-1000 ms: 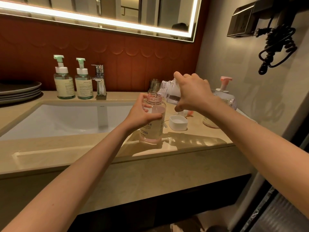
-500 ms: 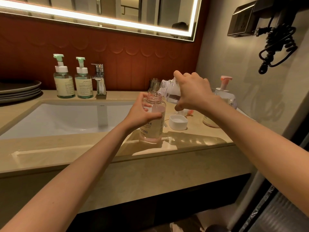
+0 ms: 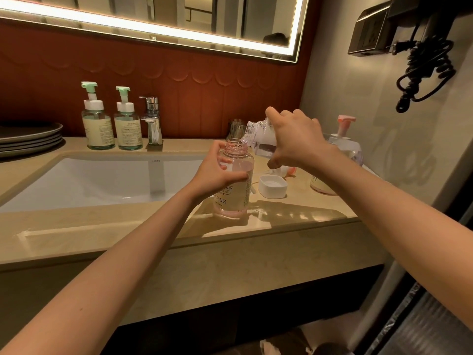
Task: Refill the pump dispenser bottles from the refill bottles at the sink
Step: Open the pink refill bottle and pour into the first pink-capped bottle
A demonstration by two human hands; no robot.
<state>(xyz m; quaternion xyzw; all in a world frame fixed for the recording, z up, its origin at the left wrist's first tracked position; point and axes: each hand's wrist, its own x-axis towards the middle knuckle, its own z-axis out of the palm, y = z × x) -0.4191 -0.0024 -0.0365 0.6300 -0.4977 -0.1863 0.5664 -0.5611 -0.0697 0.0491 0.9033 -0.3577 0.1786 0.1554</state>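
An open pink dispenser bottle (image 3: 236, 193) stands on the counter right of the sink, its pump off. My left hand (image 3: 217, 174) grips its side. My right hand (image 3: 294, 139) holds a clear refill bottle (image 3: 258, 137) tipped on its side, the mouth over the pink bottle's neck. A white cap (image 3: 272, 186) lies on the counter just right of the pink bottle. Behind my right hand a pink pump head (image 3: 291, 170) lies partly hidden. Another pink pump bottle (image 3: 343, 144) stands by the right wall.
Two green pump bottles (image 3: 98, 124) (image 3: 128, 125) stand at the back beside the chrome tap (image 3: 153, 121). The white sink basin (image 3: 102, 180) lies left. Stacked plates (image 3: 28, 139) sit far left. A glass (image 3: 235, 129) stands behind the bottles. A coiled cord (image 3: 425, 70) hangs on the right wall.
Both hands and bottles stay almost still; the refill bottle remains tipped over the pink bottle's neck.
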